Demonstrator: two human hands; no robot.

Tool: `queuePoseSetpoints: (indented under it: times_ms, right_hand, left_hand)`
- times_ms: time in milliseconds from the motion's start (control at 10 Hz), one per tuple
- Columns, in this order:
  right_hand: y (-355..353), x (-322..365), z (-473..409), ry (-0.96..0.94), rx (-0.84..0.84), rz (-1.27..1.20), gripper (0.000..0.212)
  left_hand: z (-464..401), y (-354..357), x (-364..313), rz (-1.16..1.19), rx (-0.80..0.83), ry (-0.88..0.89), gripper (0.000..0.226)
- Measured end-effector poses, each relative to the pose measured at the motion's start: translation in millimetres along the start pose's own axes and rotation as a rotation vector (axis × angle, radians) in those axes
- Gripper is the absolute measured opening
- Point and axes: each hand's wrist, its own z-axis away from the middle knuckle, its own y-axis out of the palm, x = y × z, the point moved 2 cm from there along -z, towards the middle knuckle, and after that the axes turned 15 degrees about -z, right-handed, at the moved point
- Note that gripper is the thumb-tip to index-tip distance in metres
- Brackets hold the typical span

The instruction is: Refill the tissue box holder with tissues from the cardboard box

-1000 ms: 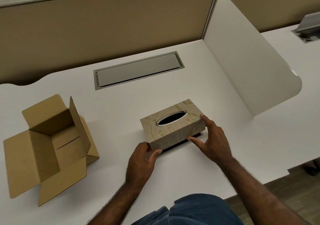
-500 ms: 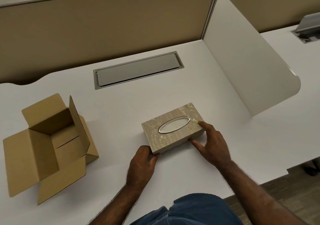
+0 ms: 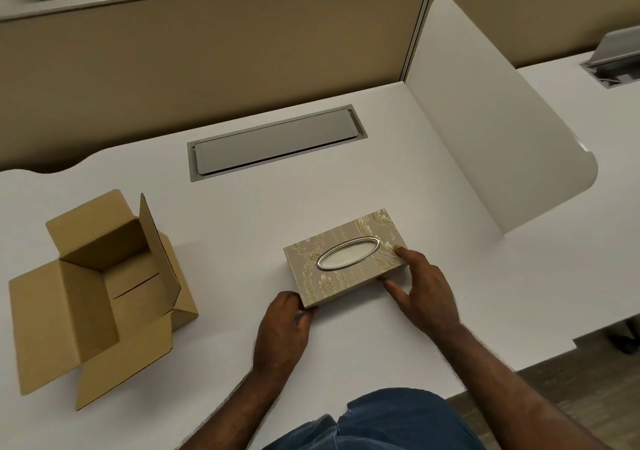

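The tissue box holder (image 3: pixel 332 280), beige with a pale floral pattern and a silver oval opening, lies flat on the white desk (image 3: pixel 242 224). Pale tissue shows through the oval. My left hand (image 3: pixel 284 325) grips its near left corner. My right hand (image 3: pixel 420 287) holds its near right end, with a fingertip on top and the thumb against the front side. The cardboard box (image 3: pixel 104 290) sits at the left with its flaps open; what I see of its inside shows no tissues.
A grey cable hatch (image 3: pixel 273 141) is set into the desk behind the holder. A white divider panel (image 3: pixel 491 144) stands at the right, with a tan partition wall (image 3: pixel 207 61) at the back. The desk's near edge runs below my arms.
The holder's cover, raised at the front one second ago with a dark gap beneath, has come down flat on the desk. Pale tissue fills the oval, which was dark. Both hands stayed on it.
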Motion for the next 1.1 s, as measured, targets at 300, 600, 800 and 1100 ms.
queuePoseSetpoints:
  times_ms: [300, 600, 800, 1100]
  right_hand:
    - [1.3, 12.4, -23.0, -0.054, -0.045, 0.07, 0.066]
    - [2.4, 27.3, -59.0, -0.095, -0.072, 0.118, 0.062]
    - [5.1, 33.8, -74.3, -0.063, -0.079, 0.107, 0.061]
    - [-7.8, 48.0, -79.8, -0.063, -0.053, 0.214, 0.082]
  left_hand:
    - [-37.7, -14.9, 1.9, -0.177, -0.045, -0.084, 0.009]
    - [-81.4, -25.0, 3.5, -0.224, -0.05, -0.077, 0.011]
    - [-100.0, -28.2, 3.6, -0.261, -0.05, -0.102, 0.012]
    - [-94.2, -39.3, 5.3, -0.239, -0.012, -0.125, 0.024]
